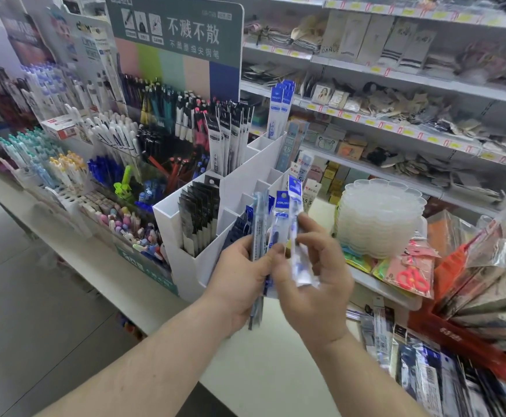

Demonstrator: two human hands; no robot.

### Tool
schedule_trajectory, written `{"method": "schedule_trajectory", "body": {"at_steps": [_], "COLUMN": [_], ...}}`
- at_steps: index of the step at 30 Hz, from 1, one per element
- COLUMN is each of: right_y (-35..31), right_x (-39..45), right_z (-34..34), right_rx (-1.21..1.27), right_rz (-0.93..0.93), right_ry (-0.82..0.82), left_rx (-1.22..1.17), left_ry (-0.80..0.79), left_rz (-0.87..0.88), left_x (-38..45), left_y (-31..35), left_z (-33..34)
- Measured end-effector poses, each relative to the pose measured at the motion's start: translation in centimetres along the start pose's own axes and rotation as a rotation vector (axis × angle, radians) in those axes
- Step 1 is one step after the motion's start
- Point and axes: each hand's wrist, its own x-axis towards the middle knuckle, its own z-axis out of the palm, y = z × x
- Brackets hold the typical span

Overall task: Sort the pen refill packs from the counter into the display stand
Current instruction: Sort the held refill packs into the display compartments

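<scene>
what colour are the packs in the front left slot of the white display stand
Black at the top, white lower down, seen in the head view.

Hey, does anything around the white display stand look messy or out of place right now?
Nothing looks damaged or spilled. The display stand holds upright packs. Refill packs lie in a loose unsorted heap on the counter at lower right, and both hands, left hand and right hand, hold more.

The refill packs (279, 224) are glossy clear plastic sleeves. The display stand (239, 182) looks like smooth, matt white plastic, perhaps board. The stacked palettes (378, 218) are translucent plastic.
</scene>
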Motion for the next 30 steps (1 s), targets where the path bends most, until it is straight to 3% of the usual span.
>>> {"method": "schedule_trajectory", "body": {"at_steps": [4, 9, 13, 18, 23, 30], "right_y": [0.2, 0.2, 0.3, 0.5, 0.6, 0.7], "right_x": [-0.8, -1.3, -1.3, -0.4, -0.4, -1.0], "right_z": [-0.4, -0.5, -0.5, -1.8, -2.2, -0.5], "right_rx": [-0.152, -0.213, -0.182, -0.105, -0.227, -0.201], "right_rz": [-0.065, -0.033, -0.005, 0.04, -0.244, -0.093], "right_ry": [-0.203, -0.286, -0.294, -0.126, -0.35, -0.288], "left_rx": [-0.053, -0.048, -0.037, -0.062, -0.11, -0.106], "left_ry": [0.018, 0.028, -0.027, 0.033, 0.037, 0.058], "left_rz": [-0.01, 0.015, 0.002, 0.003, -0.016, 0.0], "left_x": [-0.1, -0.1, -0.4, -0.5, -0.4, -0.5], "left_y": [0.3, 0.1, 0.3, 0.8, 1.3, 1.7], "left_z": [0.1, 0.0, -0.6, -1.3, -1.6, -1.4]}}
